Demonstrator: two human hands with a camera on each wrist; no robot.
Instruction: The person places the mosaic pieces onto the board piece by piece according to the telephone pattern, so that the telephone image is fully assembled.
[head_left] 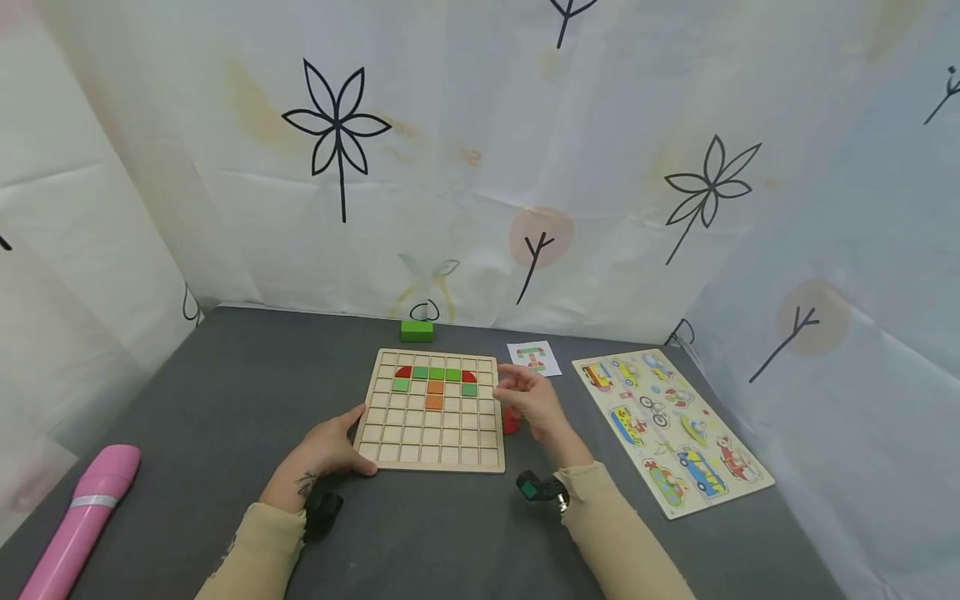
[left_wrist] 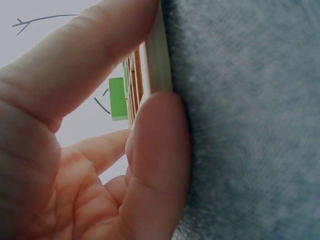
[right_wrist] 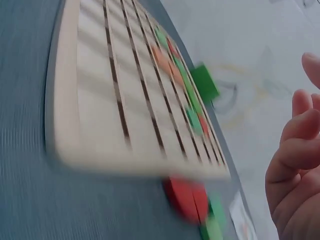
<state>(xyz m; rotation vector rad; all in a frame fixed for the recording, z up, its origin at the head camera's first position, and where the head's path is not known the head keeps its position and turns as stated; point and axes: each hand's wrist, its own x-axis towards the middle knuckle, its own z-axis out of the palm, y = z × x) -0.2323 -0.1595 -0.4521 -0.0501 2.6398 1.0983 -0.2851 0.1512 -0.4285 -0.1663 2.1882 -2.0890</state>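
Observation:
A square wooden grid board [head_left: 420,435] lies on the dark table with coloured pieces in its far cells. A row of green squares [head_left: 436,374] has a red rounded piece [head_left: 403,372] at each end, and two orange squares [head_left: 435,395] run down from it. My left hand [head_left: 326,450] grips the board's near left corner, thumb on the front edge and fingers along the left side. Over the right edge, my right hand [head_left: 534,404] hovers with loosely bent fingers; no piece shows in it. Red rounded pieces [right_wrist: 187,200] lie just below that hand, beside the board.
Behind the board stands a green block [head_left: 417,332]. A printed pattern card [head_left: 546,360] lies at the back right, near a picture puzzle board [head_left: 672,433] of vehicles. A pink microphone-shaped object [head_left: 88,508] is at the left. White patterned cloth [head_left: 450,192] encloses the table.

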